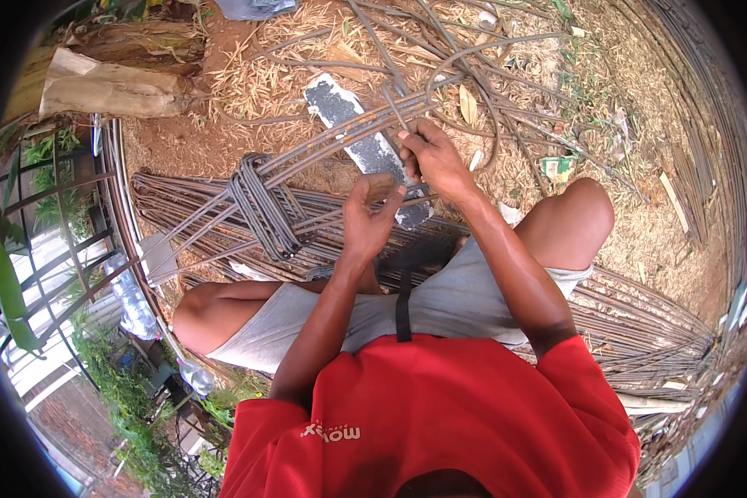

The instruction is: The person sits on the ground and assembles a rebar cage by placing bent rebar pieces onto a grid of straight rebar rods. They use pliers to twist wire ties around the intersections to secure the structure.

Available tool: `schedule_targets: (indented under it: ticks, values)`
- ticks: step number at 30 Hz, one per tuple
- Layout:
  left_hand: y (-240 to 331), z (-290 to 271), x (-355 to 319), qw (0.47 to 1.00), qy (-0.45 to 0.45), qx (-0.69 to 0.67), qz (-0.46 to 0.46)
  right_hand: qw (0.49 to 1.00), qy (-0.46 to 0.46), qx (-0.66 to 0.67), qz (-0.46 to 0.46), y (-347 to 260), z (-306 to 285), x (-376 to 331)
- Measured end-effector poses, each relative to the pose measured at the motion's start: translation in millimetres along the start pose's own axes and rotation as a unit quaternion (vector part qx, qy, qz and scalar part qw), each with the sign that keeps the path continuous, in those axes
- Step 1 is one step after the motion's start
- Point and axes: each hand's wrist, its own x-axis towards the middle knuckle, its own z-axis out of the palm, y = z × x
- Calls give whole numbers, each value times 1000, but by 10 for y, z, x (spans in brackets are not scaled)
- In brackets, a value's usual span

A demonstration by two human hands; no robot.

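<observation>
My right hand (433, 158) is closed, thumb and fingers pinching the lower end of a thin metal rod (396, 104) beside the far ends of several long steel bars (340, 133). Nearer to me, my left hand (372, 212) has its thumb and curled fingers apart, with nothing visible between them. It is close to the lower long bars. A bunch of rectangular steel stirrups (261, 207) sits around the long bars to the left. Beneath the bars lies a grey board with chipped white edges (336, 98).
I sit cross-legged over a large bundle of steel rods (639, 324). Loose bent rods (490, 83) lie across the straw-strewn ground ahead. A cut trunk (116, 87) stands at the far left, plastic bottles (130, 303) and a metal grille (54, 216) at the left.
</observation>
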Motion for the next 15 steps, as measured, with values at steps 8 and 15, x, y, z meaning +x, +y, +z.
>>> schedule_targets:
  ticks: [8,15]
  values:
    - [167,112,307,955,-98,-245,-136,977,-43,-175,-118,140,157,-19]
    - [448,74,425,950,-110,-219,-194,842,63,-480,-238,-539,-212,-315]
